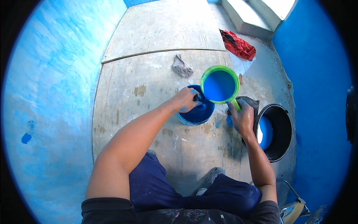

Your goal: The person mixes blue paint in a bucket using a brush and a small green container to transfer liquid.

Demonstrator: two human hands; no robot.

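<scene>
My right hand [243, 118] is closed round the handle of a green dipper [236, 79]. Blue paint [219, 86] nearly fills the dipper, which is over the right part of a small blue bucket's [187, 122] opening. Inside that bucket the walls are coated with darker blue paint. My left hand [188, 100], smeared with blue, reaches over the bucket's left side with its fingers curled round something dark that I cannot make out. Right of my right hand, a larger black bucket [285, 130] leans open toward me with lighter blue paint in it.
Worn boards [130, 82] cover the floor. A grey rag [182, 68] lies beyond the small bucket, a red cloth [240, 46] farther off by concrete steps [250, 22]. Dark sheeting [250, 102] sits beside the black bucket. Blue walls [317, 74] close in both sides; a metal-framed object [294, 209] stands lower right.
</scene>
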